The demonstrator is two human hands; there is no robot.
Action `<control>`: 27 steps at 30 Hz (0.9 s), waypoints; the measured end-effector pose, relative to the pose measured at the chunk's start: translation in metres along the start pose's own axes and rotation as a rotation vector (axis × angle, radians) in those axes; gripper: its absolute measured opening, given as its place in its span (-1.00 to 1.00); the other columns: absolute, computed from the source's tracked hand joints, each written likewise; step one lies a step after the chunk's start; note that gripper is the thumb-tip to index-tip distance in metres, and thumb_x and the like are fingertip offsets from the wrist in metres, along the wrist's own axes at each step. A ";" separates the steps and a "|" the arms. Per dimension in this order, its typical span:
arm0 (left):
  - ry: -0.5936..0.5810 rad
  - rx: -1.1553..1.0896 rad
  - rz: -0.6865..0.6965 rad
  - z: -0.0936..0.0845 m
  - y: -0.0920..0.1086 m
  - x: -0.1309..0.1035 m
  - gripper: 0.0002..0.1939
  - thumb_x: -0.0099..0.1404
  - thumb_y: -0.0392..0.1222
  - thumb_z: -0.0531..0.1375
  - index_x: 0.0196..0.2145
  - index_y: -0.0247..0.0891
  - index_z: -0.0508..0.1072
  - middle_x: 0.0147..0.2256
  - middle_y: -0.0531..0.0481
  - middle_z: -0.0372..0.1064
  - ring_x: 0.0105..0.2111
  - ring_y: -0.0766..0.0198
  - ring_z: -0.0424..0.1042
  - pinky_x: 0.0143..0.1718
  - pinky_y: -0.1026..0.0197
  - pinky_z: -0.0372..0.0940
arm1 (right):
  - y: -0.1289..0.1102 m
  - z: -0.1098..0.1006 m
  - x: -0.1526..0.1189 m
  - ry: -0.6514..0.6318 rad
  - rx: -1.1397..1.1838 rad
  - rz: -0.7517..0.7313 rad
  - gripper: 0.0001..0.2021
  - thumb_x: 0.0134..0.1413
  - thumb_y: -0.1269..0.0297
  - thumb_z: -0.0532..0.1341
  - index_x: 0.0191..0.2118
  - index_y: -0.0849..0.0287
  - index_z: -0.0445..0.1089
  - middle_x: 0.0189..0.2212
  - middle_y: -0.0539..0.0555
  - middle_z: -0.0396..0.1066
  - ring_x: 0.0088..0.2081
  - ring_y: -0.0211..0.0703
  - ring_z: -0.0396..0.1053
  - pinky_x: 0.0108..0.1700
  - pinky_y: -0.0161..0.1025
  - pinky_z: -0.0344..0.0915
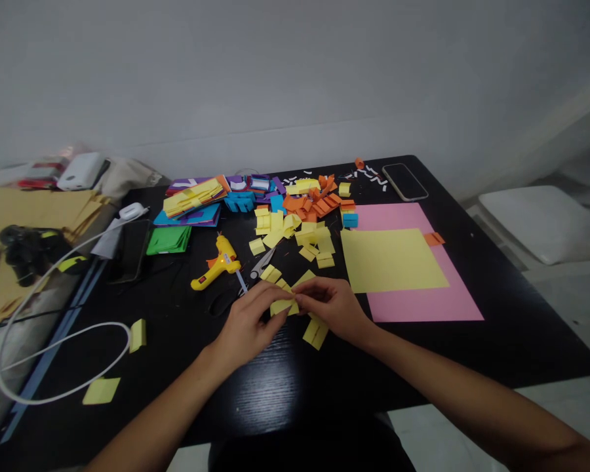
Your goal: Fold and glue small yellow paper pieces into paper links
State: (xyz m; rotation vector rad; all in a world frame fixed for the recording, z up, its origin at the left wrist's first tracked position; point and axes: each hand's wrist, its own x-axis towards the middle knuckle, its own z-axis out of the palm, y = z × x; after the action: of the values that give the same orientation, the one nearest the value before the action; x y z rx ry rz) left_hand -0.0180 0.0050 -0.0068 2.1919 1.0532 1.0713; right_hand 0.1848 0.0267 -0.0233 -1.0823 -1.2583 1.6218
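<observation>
Both hands meet over the black table [177, 354], near its front edge. My left hand [248, 324] is closed on a small yellow paper piece [282, 306]. The fingertips of my right hand [335, 308] pinch the right side of that same piece. Other folded yellow papers lie beneath and around the hands, one [316, 333] just below the right hand. Scissors [263, 262] lie behind the left hand, partly covered by papers. To their left rests a yellow glue gun [219, 263].
A yellow sheet [396, 262] lies on a pink sheet [427, 305] at the right. Orange strips [312, 204], purple and blue stacks and a green stack [170, 240] sit farther back. A phone [404, 182] is at the back right; a white cable [61, 394] loops at the left.
</observation>
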 end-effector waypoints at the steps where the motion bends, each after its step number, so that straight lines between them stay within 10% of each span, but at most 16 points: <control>1: 0.000 0.000 -0.001 0.000 0.000 0.000 -0.77 0.38 -0.41 0.22 -0.04 -0.22 0.49 -0.16 -0.09 0.50 -0.15 0.23 0.51 -0.11 0.19 0.46 | 0.001 0.000 0.000 0.000 -0.005 -0.004 -0.78 0.02 0.16 0.45 -0.25 0.18 0.61 -0.40 0.05 0.60 -0.42 -0.19 0.56 -0.27 -0.22 0.55; 27: 0.014 0.041 0.004 -0.001 0.002 0.001 -0.76 0.38 -0.41 0.22 -0.03 -0.21 0.50 -0.16 -0.07 0.51 -0.15 0.24 0.53 -0.11 0.20 0.47 | -0.003 0.002 -0.001 0.033 -0.035 -0.064 -0.83 0.03 0.22 0.41 -0.26 0.17 0.60 -0.37 0.04 0.58 -0.40 -0.20 0.52 -0.29 -0.23 0.52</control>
State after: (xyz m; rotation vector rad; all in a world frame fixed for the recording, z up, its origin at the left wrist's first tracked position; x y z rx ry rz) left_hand -0.0169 0.0049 -0.0044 2.2225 1.0859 1.0782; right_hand 0.1834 0.0260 -0.0205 -1.0759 -1.2910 1.5334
